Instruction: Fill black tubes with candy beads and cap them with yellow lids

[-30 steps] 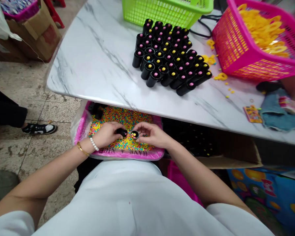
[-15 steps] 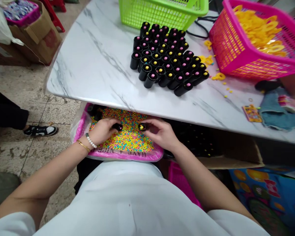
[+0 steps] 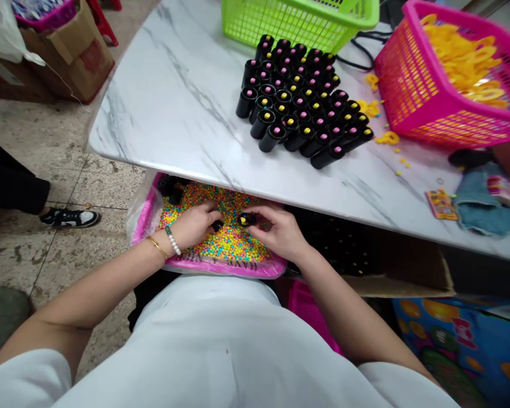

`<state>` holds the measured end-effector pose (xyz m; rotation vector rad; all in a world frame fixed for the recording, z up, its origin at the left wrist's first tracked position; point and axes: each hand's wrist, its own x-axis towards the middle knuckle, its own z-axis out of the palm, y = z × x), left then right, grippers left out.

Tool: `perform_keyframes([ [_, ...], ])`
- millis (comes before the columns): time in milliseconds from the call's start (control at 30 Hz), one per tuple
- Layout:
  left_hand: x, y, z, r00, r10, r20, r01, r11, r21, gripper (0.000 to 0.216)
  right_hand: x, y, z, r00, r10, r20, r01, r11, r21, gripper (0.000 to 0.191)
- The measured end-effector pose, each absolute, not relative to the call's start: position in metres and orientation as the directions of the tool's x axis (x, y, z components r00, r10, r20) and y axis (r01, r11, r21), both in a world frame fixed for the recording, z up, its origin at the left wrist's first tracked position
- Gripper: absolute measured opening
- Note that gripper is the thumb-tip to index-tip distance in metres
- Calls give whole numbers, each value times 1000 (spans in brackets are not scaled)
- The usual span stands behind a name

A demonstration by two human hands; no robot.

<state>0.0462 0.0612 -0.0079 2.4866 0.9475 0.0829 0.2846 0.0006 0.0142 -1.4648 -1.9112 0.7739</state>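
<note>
A pink tray [image 3: 147,218] heaped with small coloured beads [image 3: 229,241] rests on my lap, half under the marble table [image 3: 174,107]. My left hand [image 3: 193,224] lies on the beads, fingers closed on a small black tube [image 3: 216,225]. My right hand [image 3: 276,229] pinches another black tube [image 3: 246,219] just above the beads. Two more black tubes [image 3: 170,188] lie in the tray's far left corner. On the table stands a cluster of several black tubes [image 3: 301,116] with pink or yellow tops.
A green basket [image 3: 297,20] and a pink basket [image 3: 429,107] of yellow rings stand at the table's back. Folded denim [image 3: 484,198] and a small card [image 3: 440,204] lie at right. Cardboard boxes [image 3: 76,56] stand on the floor at left. Another person's shoe [image 3: 70,217] is nearby.
My right hand has tipped its tube down into the beads, so the open end that faced up no longer shows. My left hand shifted a little to the right with its tube.
</note>
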Motion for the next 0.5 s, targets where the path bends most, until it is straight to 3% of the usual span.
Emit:
perform_keyframes([
  [167,38,67,-10,711,699,-76,554,-491,672,26,290,3,7,-270,956,114,663,271,-698,30],
  [267,33,69,-4,687,720,-98,478,-345,808,27,286,7,2,-384,918,98,735,368,-570,30],
  [400,25,62,10,611,784,-108,364,-157,918,27,266,11,-3,-494,868,-59,814,437,-383,27],
  [500,12,48,24,530,841,-108,309,-73,948,28,255,11,-4,-595,801,-73,718,488,-496,34],
])
